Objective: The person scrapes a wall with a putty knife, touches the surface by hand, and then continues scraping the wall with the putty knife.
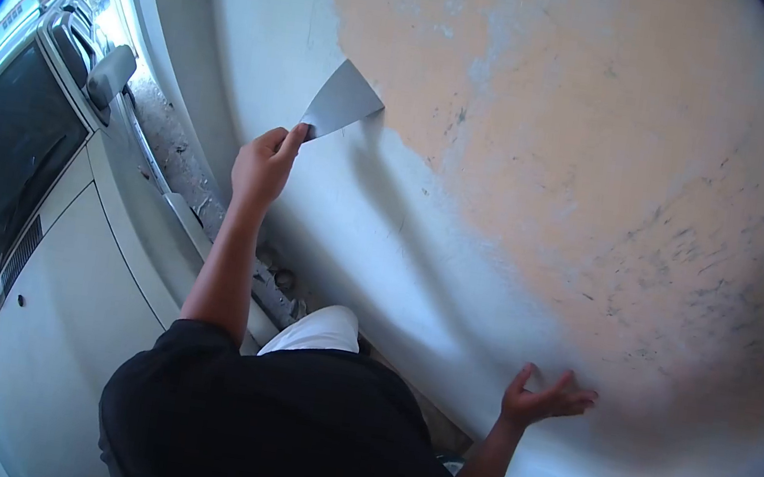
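The left hand (264, 165) is pinching the handle end of a wide scraper (342, 100), its blade lying flat against the wall (599, 200) where white coating is meeting bare orange plaster, likely to shave along that edge; the right hand (542, 400) is spreading open, empty, fingertips near the wall, seemingly for balance; a parked car (37, 222) is sitting just beside.
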Action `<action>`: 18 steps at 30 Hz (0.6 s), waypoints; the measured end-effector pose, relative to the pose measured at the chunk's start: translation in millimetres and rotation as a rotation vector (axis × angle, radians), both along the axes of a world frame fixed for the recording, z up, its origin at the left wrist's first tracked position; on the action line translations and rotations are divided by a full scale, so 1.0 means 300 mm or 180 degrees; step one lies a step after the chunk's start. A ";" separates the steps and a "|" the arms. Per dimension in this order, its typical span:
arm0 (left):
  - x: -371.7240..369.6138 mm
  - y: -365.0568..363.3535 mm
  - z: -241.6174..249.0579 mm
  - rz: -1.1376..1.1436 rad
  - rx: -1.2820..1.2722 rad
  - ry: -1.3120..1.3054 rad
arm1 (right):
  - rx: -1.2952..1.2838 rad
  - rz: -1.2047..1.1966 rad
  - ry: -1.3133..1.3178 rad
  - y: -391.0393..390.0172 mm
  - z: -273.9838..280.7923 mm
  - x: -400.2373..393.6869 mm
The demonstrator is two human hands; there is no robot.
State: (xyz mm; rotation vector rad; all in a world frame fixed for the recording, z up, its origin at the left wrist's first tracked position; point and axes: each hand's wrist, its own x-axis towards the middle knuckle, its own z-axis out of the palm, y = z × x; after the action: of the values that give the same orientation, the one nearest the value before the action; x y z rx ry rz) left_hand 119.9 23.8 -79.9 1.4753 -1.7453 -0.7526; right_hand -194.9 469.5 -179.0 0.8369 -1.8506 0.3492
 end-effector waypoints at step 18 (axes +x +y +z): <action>-0.047 -0.029 0.153 -0.0076 -0.0454 0.0521 | -0.0133 -0.0086 0.0896 -0.075 0.445 -0.137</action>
State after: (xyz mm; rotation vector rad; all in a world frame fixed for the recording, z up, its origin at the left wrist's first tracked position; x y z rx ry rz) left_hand 105.6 15.0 -34.0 1.2641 -1.6592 -0.7244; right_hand -235.9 447.1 -45.3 0.7888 -1.5862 0.2387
